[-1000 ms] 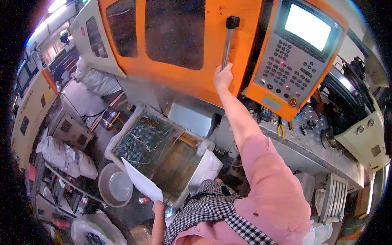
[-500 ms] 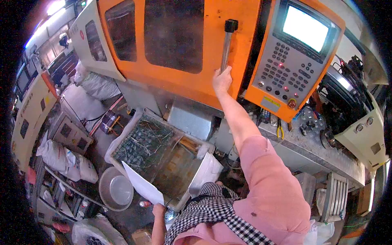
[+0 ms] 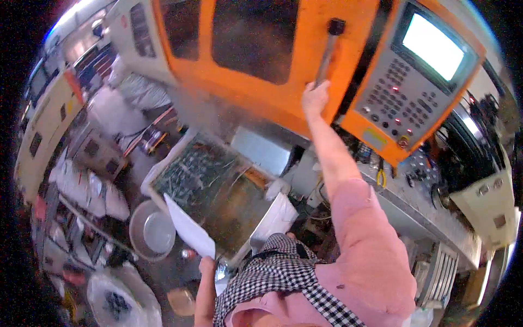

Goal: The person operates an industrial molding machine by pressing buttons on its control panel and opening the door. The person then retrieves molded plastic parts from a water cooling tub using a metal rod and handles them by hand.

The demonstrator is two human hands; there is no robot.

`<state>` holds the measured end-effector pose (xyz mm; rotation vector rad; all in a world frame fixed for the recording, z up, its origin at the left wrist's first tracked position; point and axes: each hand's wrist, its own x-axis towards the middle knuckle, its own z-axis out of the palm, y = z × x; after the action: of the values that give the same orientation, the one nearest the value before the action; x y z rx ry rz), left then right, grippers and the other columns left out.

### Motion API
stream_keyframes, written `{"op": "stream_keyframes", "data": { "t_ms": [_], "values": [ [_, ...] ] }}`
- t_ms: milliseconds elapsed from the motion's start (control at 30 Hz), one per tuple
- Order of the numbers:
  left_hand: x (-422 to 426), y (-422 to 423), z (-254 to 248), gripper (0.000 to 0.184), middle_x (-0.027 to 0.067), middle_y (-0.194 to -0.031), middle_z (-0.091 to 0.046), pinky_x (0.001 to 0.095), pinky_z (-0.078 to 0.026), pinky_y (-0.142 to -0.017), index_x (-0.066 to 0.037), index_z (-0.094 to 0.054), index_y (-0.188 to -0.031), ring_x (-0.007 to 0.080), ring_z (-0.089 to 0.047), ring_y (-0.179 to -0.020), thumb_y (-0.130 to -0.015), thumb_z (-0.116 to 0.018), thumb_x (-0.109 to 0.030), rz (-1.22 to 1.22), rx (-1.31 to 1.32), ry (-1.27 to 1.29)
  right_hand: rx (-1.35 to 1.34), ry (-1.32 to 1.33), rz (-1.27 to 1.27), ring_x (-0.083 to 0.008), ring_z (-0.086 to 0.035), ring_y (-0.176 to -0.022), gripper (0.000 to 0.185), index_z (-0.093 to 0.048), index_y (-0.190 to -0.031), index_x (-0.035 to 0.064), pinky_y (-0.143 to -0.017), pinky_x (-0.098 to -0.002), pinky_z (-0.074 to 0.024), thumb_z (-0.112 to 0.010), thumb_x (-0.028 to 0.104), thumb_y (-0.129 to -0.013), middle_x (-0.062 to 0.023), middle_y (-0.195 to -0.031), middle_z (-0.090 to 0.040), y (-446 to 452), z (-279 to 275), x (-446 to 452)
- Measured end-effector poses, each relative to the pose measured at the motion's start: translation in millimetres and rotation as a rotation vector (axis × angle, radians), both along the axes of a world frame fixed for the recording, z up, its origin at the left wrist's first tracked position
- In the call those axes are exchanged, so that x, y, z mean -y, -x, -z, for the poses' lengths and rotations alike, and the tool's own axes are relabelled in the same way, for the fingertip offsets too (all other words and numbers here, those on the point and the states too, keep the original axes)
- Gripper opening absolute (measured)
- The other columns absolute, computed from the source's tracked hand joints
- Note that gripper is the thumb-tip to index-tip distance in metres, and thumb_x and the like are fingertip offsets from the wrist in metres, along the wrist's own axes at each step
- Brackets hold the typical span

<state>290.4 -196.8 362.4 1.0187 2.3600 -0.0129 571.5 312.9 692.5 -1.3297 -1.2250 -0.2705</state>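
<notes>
My right hand (image 3: 315, 99) is wrapped round the lower end of an upright metal door handle (image 3: 327, 57). The handle is fixed to the orange door (image 3: 310, 49) of a large machine, and a dark window sits to its left. Down at my left side, my closed left hand (image 3: 207, 265) is at the lower corner of a white panel (image 3: 188, 226). Whether it grips the panel cannot be made out. The panel leans at the near edge of a pale tub (image 3: 158, 188), which holds dark parts and thin pale strips under or beside murky liquid.
Right of the door is a control panel (image 3: 400, 98) with a lit screen. Pliers with yellow handles (image 3: 381, 177) hang by the metal bench (image 3: 430, 210). A round basin (image 3: 152, 230), white sacks (image 3: 90, 191) and a plastic-lined container (image 3: 122, 297) stand at left.
The view has shifted, so the machine appears further right and the floor items higher. My right hand stays on the handle, and my left hand stays by the white panel. The door shows no clear movement.
</notes>
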Motion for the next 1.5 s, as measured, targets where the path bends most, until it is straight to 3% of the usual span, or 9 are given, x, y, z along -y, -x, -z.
{"op": "stream_keyframes", "data": {
  "t_ms": [67, 100, 133, 200, 567, 733, 867, 1400, 1500],
  "values": [
    [5, 2, 21, 0.023, 0.0183, -0.090, -0.060, 0.0414, -0.046, -0.073, -0.004, -0.062, -0.082, 0.0324, -0.058, -0.084, -0.073, -0.048, -0.019, 0.092, -0.063, 0.033, -0.007, 0.029, 0.010, -0.0391, -0.056, -0.061, 0.028, -0.039, -0.093, 0.0003, -0.053, -0.0447, -0.0435, -0.051, 0.021, -0.078, -0.0216, -0.062, -0.055, -3, 3, -6],
    [0, -5, -7, 0.022, 0.0180, -0.090, -0.060, 0.0416, -0.047, -0.072, -0.003, -0.062, -0.081, 0.0327, -0.058, -0.083, -0.073, -0.048, -0.018, 0.048, -0.035, 0.055, 0.016, -0.001, 0.017, -0.0386, -0.056, -0.063, 0.028, -0.040, -0.093, 0.0001, -0.054, -0.0449, -0.0439, -0.050, 0.022, -0.079, -0.0212, -0.064, -0.056, -2, -2, 2],
    [1, -4, 7, 0.021, 0.0188, -0.088, -0.060, 0.0420, -0.047, -0.070, -0.003, -0.061, -0.081, 0.0330, -0.059, -0.083, -0.073, -0.048, -0.017, -0.050, -0.044, 0.012, 0.009, 0.036, 0.022, -0.0388, -0.056, -0.065, 0.028, -0.040, -0.092, -0.0004, -0.055, -0.0448, -0.0443, -0.049, 0.023, -0.079, -0.0219, -0.068, -0.056, -2, -1, 0],
    [2, -12, -16, 0.021, 0.0192, -0.085, -0.060, 0.0429, -0.047, -0.068, -0.003, -0.060, -0.081, 0.0338, -0.059, -0.080, -0.074, -0.047, -0.018, -0.004, -0.042, 0.013, 0.097, -0.148, 0.121, -0.0395, -0.054, -0.061, 0.033, -0.041, -0.094, -0.0033, -0.053, -0.0436, -0.0443, -0.052, 0.023, -0.077, -0.0228, -0.068, -0.055, -1, 3, -7],
    [4, -22, -32, 0.025, 0.0185, -0.085, -0.059, 0.0453, -0.046, -0.070, -0.002, -0.058, -0.083, 0.0352, -0.058, -0.081, -0.078, -0.039, -0.018, -0.123, -0.027, 0.013, 0.065, -0.005, 0.062, -0.0407, -0.055, -0.061, 0.029, -0.039, -0.090, -0.0020, -0.052, -0.0461, -0.0440, -0.050, 0.021, -0.077, -0.0225, -0.067, -0.056, 2, -6, 3],
    [9, -16, -10, 0.026, 0.0179, -0.087, -0.060, 0.0457, -0.045, -0.071, -0.003, -0.060, -0.083, 0.0342, -0.058, -0.082, -0.078, -0.039, -0.019, -0.106, -0.019, 0.032, 0.037, 0.018, 0.050, -0.0411, -0.056, -0.063, 0.032, -0.039, -0.094, -0.0019, -0.054, -0.0473, -0.0444, -0.051, 0.022, -0.076, -0.0234, -0.067, -0.056, 1, -7, 4],
    [4, -21, -35, 0.024, 0.0182, -0.087, -0.060, 0.0449, -0.046, -0.071, -0.003, -0.060, -0.083, 0.0333, -0.059, -0.082, -0.077, -0.041, -0.016, -0.090, -0.035, 0.010, 0.014, 0.077, 0.028, -0.0413, -0.056, -0.066, 0.034, -0.038, -0.096, -0.0021, -0.057, -0.0483, -0.0440, -0.051, 0.023, -0.077, -0.0240, -0.071, -0.057, 0, -6, 1],
    [8, -20, -17, 0.022, 0.0177, -0.080, -0.061, 0.0421, -0.049, -0.064, -0.004, -0.062, -0.079, 0.0310, -0.061, -0.074, -0.076, -0.044, -0.016, -0.032, -0.185, -0.042, 0.011, 0.067, -0.008, -0.0396, -0.056, -0.066, 0.032, -0.037, -0.097, -0.0005, -0.056, -0.0469, -0.0456, -0.048, 0.024, -0.081, -0.0232, -0.074, -0.057, 6, -12, 14],
    [6, -18, -25, 0.023, 0.0174, -0.078, -0.061, 0.0422, -0.049, -0.063, -0.004, -0.062, -0.077, 0.0317, -0.061, -0.072, -0.076, -0.044, -0.017, 0.002, -0.090, -0.019, 0.004, 0.070, 0.030, -0.0422, -0.055, -0.067, 0.031, -0.037, -0.096, 0.0004, -0.057, -0.0495, -0.0436, -0.050, 0.022, -0.078, -0.0248, -0.074, -0.057, 8, -12, 15]
  ]
}}
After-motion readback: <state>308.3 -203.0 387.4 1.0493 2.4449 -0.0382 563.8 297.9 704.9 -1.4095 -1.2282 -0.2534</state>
